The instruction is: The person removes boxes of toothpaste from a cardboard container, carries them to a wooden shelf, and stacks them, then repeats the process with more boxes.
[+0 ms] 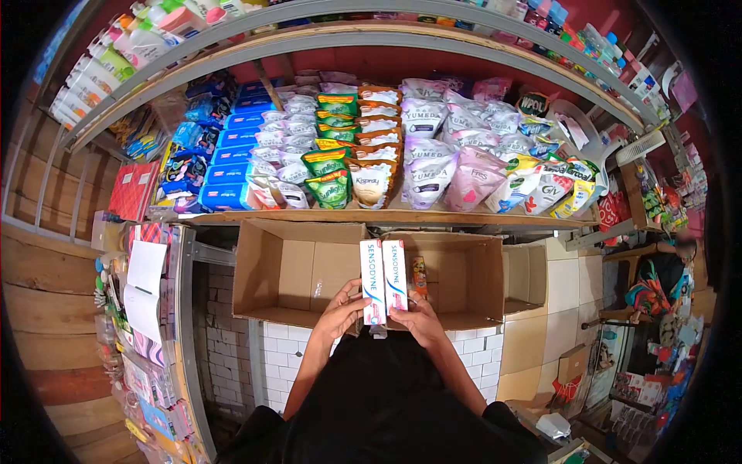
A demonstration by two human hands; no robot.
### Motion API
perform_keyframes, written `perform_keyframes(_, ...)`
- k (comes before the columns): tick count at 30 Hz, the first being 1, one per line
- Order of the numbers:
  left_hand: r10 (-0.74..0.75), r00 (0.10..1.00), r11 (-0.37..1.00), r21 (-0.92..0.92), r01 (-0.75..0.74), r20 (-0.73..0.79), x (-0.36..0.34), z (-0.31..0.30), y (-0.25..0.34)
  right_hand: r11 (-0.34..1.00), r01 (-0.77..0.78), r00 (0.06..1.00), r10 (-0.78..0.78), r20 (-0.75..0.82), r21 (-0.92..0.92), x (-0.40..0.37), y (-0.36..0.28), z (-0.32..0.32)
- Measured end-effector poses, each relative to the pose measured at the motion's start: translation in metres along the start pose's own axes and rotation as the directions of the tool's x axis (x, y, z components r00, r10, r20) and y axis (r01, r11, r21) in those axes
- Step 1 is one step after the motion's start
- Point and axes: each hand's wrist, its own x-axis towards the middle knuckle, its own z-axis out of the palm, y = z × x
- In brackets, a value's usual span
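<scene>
Two white Sensodyne boxes stand side by side, lettering running lengthwise, in front of my body. My left hand [338,313] grips the left Sensodyne box [372,271] near its lower end. The right Sensodyne box [395,267] is held low on its side by my right hand [420,319]. Beneath and beyond my hands are two open cardboard boxes, the left carton [297,271] showing bare cardboard inside and the right carton [464,274] with a small orange packet [419,272] in it.
A shelf [386,216] beyond the cartons carries rows of pouches and blue packs [224,174]. Above it runs another shelf with bottles. At the left, a counter holds an open notebook [144,290]. A smaller carton [524,277] stands right of the cartons.
</scene>
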Motion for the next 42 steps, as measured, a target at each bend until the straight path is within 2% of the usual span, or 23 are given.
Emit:
perform_keyframes(6, 0.062, 0.998, 0.998, -0.021, -0.062, -0.019, -0.010, 0.001, -0.005, 0.999, -0.011, 0.999, 0.012, 0.033, -0.046, -0.006, -0.011, 0.010)
perform_keyframes(11, 0.148, 0.978, 0.986, -0.058, -0.158, -0.147, -0.021, 0.024, -0.022, 0.982, -0.005, 0.984, 0.038, 0.172, -0.191, 0.003, -0.024, -0.006)
perform_keyframes(16, 0.289, 0.910, 0.936, -0.111, -0.333, -0.296, -0.026, 0.027, -0.075, 0.889, -0.118, 0.943, 0.240, 0.230, -0.443, 0.001, -0.056, -0.005)
perform_keyframes(20, 0.360, 0.825, 0.870, -0.161, -0.465, -0.436, -0.050, 0.048, -0.104, 0.858, -0.184, 0.868, 0.371, 0.330, -0.479, 0.000, -0.057, -0.002)
perform_keyframes(25, 0.428, 0.715, 0.752, -0.221, -0.621, -0.552, -0.094, 0.050, -0.135, 0.801, -0.169, 0.767, 0.473, 0.433, -0.574, 0.006, -0.020, 0.001)
perform_keyframes(29, 0.452, 0.627, 0.690, -0.197, -0.697, -0.635, -0.145, 0.048, -0.155, 0.740, -0.126, 0.677, 0.551, 0.489, -0.661, -0.001, 0.019, 0.024)
perform_keyframes(35, 0.483, 0.479, 0.590, -0.132, -0.797, -0.733, -0.233, 0.027, -0.204, 0.600, -0.099, 0.534, 0.705, 0.467, -0.793, -0.040, 0.093, 0.074)
perform_keyframes(41, 0.442, 0.297, 0.467, -0.066, -0.882, -0.846, -0.331, 0.023, -0.258, 0.474, -0.041, 0.384, 0.820, 0.424, -0.879, -0.094, 0.187, 0.114)
perform_keyframes(42, 0.429, 0.267, 0.450, -0.053, -0.891, -0.863, -0.347, 0.023, -0.265, 0.478, -0.079, 0.355, 0.834, 0.423, -0.875, -0.105, 0.202, 0.121)
